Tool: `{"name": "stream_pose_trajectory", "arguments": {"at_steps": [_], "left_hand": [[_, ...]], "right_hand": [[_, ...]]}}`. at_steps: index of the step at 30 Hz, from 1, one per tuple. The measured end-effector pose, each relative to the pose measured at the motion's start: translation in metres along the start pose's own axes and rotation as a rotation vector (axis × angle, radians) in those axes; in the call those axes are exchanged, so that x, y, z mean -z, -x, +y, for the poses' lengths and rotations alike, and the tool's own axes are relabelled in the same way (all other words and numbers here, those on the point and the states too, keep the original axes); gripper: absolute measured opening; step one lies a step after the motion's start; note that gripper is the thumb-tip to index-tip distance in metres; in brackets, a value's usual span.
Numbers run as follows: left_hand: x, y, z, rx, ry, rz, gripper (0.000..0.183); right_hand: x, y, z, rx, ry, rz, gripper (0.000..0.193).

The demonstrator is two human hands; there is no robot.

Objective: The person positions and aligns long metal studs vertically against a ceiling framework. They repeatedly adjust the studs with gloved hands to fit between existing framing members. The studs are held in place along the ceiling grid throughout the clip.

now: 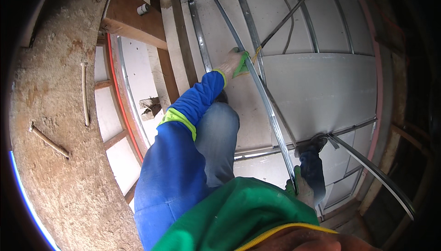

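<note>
Rough timber with two protruding nails occupies the near left. Right gloved hand grips the near end of a long metal channel; left gloved hand grasps it farther along. Beyond lie pale panels with metal studs, and shadowed timber framing at right.

The left arm, in a bright blue sleeve with a yellow-green elbow band, stretches forward, its elbow slightly bent. The left hand, in a pale knit glove with a green-coated palm, has its fingers curled closed. Lower down, near the torso, the right hand, in a similar pale-and-green glove, is also closed, partly hidden by the green upper garment. The left knee in faded blue denim is bent.
</note>
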State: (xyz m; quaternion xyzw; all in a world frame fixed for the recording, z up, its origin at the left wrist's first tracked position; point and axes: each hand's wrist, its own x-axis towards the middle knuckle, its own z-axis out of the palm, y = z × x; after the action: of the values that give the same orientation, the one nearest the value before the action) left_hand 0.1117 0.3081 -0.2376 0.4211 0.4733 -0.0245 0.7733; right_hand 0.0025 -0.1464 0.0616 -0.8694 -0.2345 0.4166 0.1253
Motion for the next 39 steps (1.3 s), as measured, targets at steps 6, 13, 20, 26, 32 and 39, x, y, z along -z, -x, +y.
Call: {"name": "stream_pose_trajectory", "arguments": {"at_steps": [6, 13, 20, 26, 32, 39], "left_hand": [[0.013, -0.019, 0.007, -0.051, 0.114, 0.0, 0.037], [0.015, -0.034, 0.007, -0.161, 0.087, -0.047, 0.045], [0.002, -0.026, 0.017, -0.166, 0.061, -0.203, 0.054], [-0.004, -0.039, 0.03, -0.213, 0.113, -0.126, 0.05], [0.0, -0.053, 0.038, -0.222, 0.186, -0.047, 0.035], [0.005, -0.07, 0.032, -0.2, 0.205, 0.025, 0.038]], "right_hand": [[-0.012, -0.024, -0.039, -0.047, -0.302, -0.025, 0.069], [-0.054, -0.063, -0.043, -0.095, -0.359, -0.021, 0.069], [-0.063, -0.224, -0.057, 0.186, -0.179, 0.284, 0.066], [-0.047, -0.322, -0.082, 0.164, -0.204, 0.265, 0.059], [-0.05, -0.335, -0.103, 0.274, -0.151, 0.369, 0.06], [-0.06, -0.347, -0.111, 0.21, -0.054, 0.336, 0.06]]}}
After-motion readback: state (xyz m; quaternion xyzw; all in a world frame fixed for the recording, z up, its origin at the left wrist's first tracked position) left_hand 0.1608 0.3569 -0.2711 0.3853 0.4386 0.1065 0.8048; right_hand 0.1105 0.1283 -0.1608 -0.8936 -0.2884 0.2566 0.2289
